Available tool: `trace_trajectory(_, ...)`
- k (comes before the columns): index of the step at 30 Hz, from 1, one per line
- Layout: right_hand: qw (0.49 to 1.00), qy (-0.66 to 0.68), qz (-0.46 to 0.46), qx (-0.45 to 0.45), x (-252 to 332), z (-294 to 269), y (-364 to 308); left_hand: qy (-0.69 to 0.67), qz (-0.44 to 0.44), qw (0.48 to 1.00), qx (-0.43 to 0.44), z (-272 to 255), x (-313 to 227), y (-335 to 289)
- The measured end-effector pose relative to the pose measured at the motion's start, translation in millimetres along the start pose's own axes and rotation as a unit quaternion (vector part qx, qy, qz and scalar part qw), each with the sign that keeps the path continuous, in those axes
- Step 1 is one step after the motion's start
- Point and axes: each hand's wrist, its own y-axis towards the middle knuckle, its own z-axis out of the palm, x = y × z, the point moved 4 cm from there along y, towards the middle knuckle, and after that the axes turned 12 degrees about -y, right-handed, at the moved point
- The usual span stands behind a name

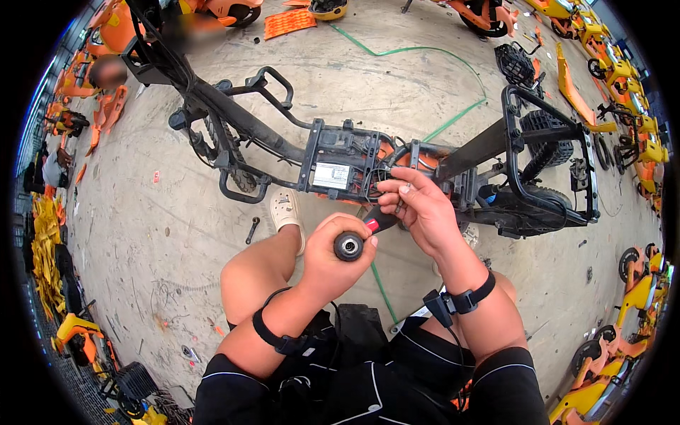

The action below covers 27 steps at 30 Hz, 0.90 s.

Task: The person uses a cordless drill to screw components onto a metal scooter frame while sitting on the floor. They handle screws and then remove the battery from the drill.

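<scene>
My left hand (333, 244) is wrapped round a cordless power driver (349, 246), whose round black chuck points up toward me. A red patch shows on its dark body beside my fingers. Just to the right, my right hand (425, 212) is raised with its fingers curled and thumb drawn in. Small dark bits show at its fingertips, too small to name. Beyond both hands stands a stripped black scooter frame (276, 145). In its middle are a box with a white label (331, 176) and loose black cables (379, 183) near my right fingertips.
A wrench (252, 230) lies on the concrete floor left of my leg. A green line (453, 117) crosses the floor. Orange and yellow scooters (641, 134) and loose body panels line both sides. A black crate (515, 65) sits at the back right.
</scene>
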Motion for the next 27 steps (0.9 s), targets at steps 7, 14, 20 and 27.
trace_trajectory(7,0.998,-0.053,-0.021,-0.006,4.3,-2.3,6.3,0.013,0.039,0.999,0.004,-4.3,-8.0,3.1)
trace_trajectory(14,0.975,-0.123,-0.018,-0.184,25.5,-39.9,11.3,0.026,0.094,0.995,0.009,-10.6,-18.0,6.9)
trace_trajectory(20,0.962,-0.147,-0.006,-0.228,19.9,-53.8,16.6,0.035,0.098,0.994,0.011,-9.6,-20.8,9.5)
trace_trajectory(27,0.968,-0.169,0.014,-0.184,13.3,-53.5,20.8,0.03,0.096,0.995,0.012,-10.5,-21.2,7.2)
